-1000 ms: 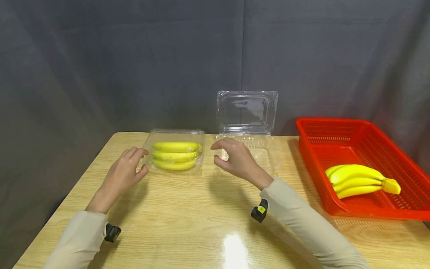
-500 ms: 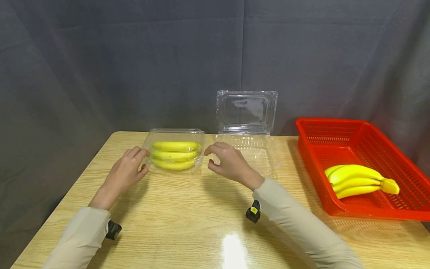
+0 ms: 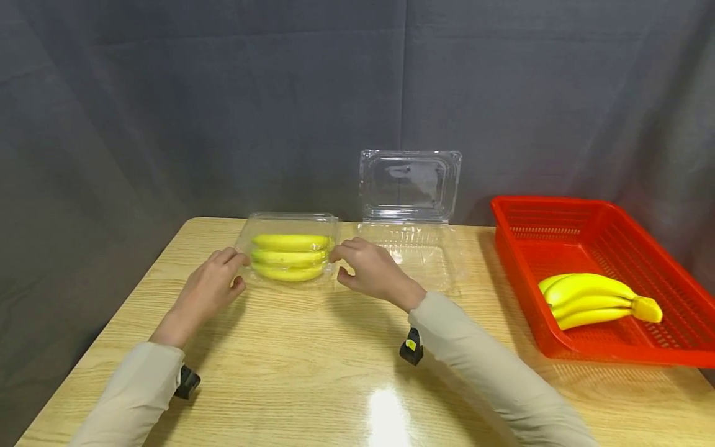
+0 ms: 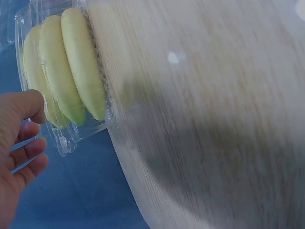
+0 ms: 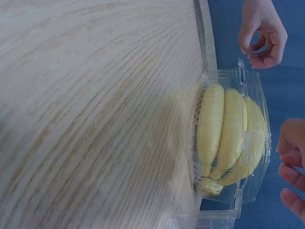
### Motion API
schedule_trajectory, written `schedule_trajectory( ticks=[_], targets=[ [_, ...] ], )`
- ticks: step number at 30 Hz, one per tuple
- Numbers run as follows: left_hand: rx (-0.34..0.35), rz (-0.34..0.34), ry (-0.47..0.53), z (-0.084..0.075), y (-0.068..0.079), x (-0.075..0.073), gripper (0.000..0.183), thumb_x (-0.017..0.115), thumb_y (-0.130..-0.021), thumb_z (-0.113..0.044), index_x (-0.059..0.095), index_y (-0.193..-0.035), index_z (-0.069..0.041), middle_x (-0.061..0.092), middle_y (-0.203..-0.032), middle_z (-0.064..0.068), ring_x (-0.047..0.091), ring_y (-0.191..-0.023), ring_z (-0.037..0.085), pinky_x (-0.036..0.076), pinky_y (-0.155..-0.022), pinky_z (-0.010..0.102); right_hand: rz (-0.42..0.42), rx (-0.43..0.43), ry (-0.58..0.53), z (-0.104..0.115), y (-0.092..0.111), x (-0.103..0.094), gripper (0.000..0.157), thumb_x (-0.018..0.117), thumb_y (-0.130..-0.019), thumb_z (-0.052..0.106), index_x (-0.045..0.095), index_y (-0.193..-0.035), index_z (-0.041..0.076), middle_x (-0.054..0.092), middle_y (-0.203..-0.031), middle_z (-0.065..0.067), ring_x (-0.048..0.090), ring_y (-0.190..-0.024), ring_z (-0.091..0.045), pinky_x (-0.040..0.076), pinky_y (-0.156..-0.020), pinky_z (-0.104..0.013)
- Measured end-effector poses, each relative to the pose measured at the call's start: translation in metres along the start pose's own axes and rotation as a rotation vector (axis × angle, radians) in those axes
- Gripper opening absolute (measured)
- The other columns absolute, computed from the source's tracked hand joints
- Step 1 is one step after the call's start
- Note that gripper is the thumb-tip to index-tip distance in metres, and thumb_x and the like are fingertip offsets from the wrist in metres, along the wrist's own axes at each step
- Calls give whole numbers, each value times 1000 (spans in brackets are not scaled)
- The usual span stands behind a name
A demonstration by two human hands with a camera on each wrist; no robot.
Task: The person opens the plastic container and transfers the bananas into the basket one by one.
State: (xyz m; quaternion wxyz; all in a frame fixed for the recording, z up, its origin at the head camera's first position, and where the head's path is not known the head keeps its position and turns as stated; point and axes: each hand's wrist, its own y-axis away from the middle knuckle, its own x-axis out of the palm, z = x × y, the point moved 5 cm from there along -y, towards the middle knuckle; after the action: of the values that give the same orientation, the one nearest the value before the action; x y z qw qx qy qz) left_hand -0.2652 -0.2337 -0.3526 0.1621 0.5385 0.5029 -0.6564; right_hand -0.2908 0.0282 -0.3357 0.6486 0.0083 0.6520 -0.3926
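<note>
A clear plastic clamshell box stands closed at the table's back left, with a bunch of yellow bananas inside. My left hand is at its left side, fingers loosely bent and fingertips right at the box's left edge. In the left wrist view, the thumb side of that hand overlaps the box's end. On the other side, my right hand hovers by the box's right edge, fingers curved and thumb apart from them. The right wrist view has these fingers beside the lid, with nothing between them.
A second clear box stands right of the first, its lid raised against the dark grey curtain. On the right of the wooden table, a red plastic basket holds another banana bunch.
My right hand has moved left, from in front of the raised-lid box to the right edge of the closed one. The left hand has barely shifted.
</note>
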Motion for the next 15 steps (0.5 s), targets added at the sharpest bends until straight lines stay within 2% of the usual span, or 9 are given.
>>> schedule_trajectory(
  ticks=[6,15],
  targets=[
    [3,2,-14,3,-1,2,26,66,-76,11,65,-100,2,60,-93,13,55,-79,28,47,-59,37,33,-51,43,2,-7,8,22,68,-77,2,70,-98,9,69,-96,1,62,-86,-15,51,-67,-27],
    [5,5,-20,7,1,4,25,65,-76,12,65,-99,2,60,-94,14,57,-84,32,48,-58,38,65,-62,65,0,-7,22,26,66,-76,0,70,-100,9,68,-97,-1,61,-82,-15,50,-60,-27]
  ],
)
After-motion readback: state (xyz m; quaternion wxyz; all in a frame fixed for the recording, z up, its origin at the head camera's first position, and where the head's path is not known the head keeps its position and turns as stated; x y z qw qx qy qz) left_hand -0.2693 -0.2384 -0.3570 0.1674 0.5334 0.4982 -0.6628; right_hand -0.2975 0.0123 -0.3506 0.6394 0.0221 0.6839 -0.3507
